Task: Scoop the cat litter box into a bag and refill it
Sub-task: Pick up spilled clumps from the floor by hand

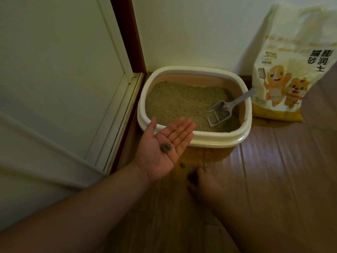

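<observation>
Left hand (165,149) flat, palm up, fingers straight, w/ small dark clump (165,148) on it. Litter box (215,138), cream rim, tan litter, grey scoop (225,110) inside, just beyond fingertips. Right hand (204,181) on floor, blurred; grip can't tell. 1 pellet (182,165) betw. hands.

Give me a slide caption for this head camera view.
Left hand cradles litter clumps while right hand gathers more beside litter box.
</observation>
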`<state>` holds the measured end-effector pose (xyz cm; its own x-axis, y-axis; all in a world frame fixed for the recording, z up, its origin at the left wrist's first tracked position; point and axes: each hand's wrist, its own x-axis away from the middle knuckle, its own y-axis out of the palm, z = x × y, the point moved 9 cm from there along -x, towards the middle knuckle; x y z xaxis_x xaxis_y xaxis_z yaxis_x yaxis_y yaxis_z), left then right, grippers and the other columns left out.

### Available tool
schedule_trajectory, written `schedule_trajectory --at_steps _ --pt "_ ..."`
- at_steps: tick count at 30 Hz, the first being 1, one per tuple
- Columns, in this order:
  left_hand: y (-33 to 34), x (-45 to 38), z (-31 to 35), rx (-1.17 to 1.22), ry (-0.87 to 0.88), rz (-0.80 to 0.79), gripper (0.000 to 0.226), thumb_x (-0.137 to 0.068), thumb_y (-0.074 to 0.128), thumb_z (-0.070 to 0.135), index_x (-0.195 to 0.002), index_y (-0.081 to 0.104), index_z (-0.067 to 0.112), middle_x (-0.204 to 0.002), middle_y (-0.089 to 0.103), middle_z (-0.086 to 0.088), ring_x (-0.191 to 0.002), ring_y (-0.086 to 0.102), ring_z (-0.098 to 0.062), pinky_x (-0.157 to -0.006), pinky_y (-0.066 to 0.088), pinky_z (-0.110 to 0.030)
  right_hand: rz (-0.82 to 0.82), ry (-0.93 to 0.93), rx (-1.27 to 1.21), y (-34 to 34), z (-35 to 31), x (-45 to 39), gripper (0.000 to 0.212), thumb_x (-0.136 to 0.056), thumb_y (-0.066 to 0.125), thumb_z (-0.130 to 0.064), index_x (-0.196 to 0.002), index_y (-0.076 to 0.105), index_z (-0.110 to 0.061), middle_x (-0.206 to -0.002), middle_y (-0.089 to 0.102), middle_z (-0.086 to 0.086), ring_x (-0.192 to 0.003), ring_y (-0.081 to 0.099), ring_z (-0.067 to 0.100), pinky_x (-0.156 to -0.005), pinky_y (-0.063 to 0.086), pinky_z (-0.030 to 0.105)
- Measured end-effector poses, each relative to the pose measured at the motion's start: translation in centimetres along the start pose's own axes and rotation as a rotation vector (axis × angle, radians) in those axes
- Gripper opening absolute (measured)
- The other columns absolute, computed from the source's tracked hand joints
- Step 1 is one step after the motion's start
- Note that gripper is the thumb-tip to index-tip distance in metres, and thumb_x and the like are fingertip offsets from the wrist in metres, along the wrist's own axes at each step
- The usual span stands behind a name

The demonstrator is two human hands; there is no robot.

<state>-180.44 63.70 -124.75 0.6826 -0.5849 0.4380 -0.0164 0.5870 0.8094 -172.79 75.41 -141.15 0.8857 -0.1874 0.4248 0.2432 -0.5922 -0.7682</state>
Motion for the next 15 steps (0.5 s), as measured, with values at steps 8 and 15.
schedule_trajectory --at_steps 8,15 --pt "0.0 0.3 -0.3 -0.005 -0.006 -0.006 0.075 -0.101 0.037 0.059 -0.136 0.056 -0.005 -0.139 0.058 -0.025 -0.13 0.057 -0.035 -0.114 0.039 -0.043 0.124 -0.067 -0.078 -2.7 -1.9 -0.4 0.009 -0.094 0.063 -0.034 -0.101 0.059 -0.033 -0.11 0.058 -0.006 -0.092 0.058 0.008 -0.084 0.056 0.032" --pt "-0.4 0.1 0.0 0.011 0.056 0.066 0.067 -0.103 0.04 0.053 -0.135 0.057 -0.003 -0.135 0.062 -0.022 -0.128 0.06 -0.034 -0.113 0.042 -0.043 0.522 -0.342 -0.366 -16.4 -8.2 4.3 0.022 -0.09 0.068 -0.031 -0.11 0.059 -0.03 -0.099 0.057 -0.014 -0.084 0.06 0.002 -0.07 0.055 0.022"
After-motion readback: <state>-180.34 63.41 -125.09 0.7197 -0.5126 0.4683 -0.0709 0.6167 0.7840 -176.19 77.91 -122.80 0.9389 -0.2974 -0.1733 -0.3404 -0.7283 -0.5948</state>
